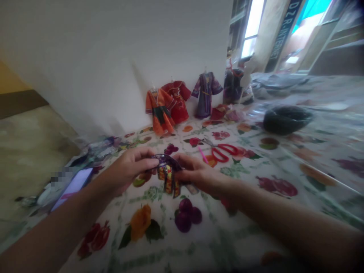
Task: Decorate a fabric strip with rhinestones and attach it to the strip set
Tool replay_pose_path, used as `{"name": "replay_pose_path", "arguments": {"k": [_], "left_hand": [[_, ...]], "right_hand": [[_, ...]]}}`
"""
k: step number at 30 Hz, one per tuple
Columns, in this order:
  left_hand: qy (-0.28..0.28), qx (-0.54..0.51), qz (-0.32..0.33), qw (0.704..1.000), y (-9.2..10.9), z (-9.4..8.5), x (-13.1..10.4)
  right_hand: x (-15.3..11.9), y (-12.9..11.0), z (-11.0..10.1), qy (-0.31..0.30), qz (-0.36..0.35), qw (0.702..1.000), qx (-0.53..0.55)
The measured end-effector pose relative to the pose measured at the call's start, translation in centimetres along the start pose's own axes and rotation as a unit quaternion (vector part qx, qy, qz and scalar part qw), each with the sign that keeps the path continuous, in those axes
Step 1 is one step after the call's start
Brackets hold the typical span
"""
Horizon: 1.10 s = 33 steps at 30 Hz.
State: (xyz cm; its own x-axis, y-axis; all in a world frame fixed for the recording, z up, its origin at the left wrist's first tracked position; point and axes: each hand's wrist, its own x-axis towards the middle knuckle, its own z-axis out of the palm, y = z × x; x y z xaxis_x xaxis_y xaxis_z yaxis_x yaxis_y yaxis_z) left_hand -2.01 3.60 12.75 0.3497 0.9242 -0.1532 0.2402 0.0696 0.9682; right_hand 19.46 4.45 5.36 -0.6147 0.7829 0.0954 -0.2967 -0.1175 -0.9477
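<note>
Both my hands hold a small dark purple piece of cloth [169,161] with patterned yellow and red trim strips hanging below it. My left hand [135,165] pinches its left end between thumb and fingers. On the other end, my right hand [196,170] is closed, thumb in front. The piece is above the fruit-printed tablecloth [119,231]; its exact kind is unclear. Red-handled scissors [223,151] lie beyond my right hand, with a thin pink stick-like item [203,155] beside them.
Against the wall stand miniature garments: an orange one [160,110], a red one [179,102] and a purple robe [207,94]. A black bundle [286,119] and clear plastic [327,110] lie right. At the left edge is a phone with a lit screen [74,185].
</note>
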Motion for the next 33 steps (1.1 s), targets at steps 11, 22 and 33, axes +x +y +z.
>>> {"name": "replay_pose_path", "arguments": {"k": [11, 22, 33], "left_hand": [[0.024, 0.042, 0.056, 0.997, 0.1, -1.0, -1.7], [-0.046, 0.022, -0.028, 0.998, -0.7, 0.1, -2.6], [-0.095, 0.136, -0.026, 0.986, -3.2, 0.4, -1.3]], "right_hand": [[0.2, -0.4, -1.1, -0.009, -0.012, 1.000, 0.012], [0.0, -2.3, -2.5, -0.037, 0.019, 0.997, -0.061], [-0.3, 0.2, 0.5, -0.057, 0.033, 0.981, -0.181]]}}
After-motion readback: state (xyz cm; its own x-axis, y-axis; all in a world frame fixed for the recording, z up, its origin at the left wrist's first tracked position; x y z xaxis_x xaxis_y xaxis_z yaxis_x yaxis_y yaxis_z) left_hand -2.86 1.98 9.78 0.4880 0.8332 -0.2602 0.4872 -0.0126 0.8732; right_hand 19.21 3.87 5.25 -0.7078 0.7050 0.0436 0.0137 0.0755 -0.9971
